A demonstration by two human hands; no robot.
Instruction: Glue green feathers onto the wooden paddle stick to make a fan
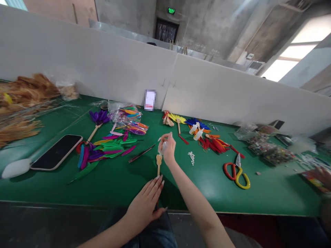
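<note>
A pale wooden fan handle (158, 162) with a wider, shaped head lies on the green table in front of me. My left hand (146, 199) holds its lower end down, fingers stretched together over it and thumb apart. A bit of red shows beneath that palm; most of it is hidden. Just above the handle's head, my right hand (168, 148) is wrapped round a small whitish squeeze bottle (164, 147). Its tip points down toward the wood; whether it touches, I cannot tell. Left of the handle lie dark tweezers (141, 153).
Coloured feathers (111, 146), a purple feather fan (98, 119) and a phone (58, 151) lie left. White beads (191, 157), red-and-yellow-handled scissors (236, 172), two white bottles (198, 132) and red tassels (217, 143) are right. A white partition (219, 86) stands behind.
</note>
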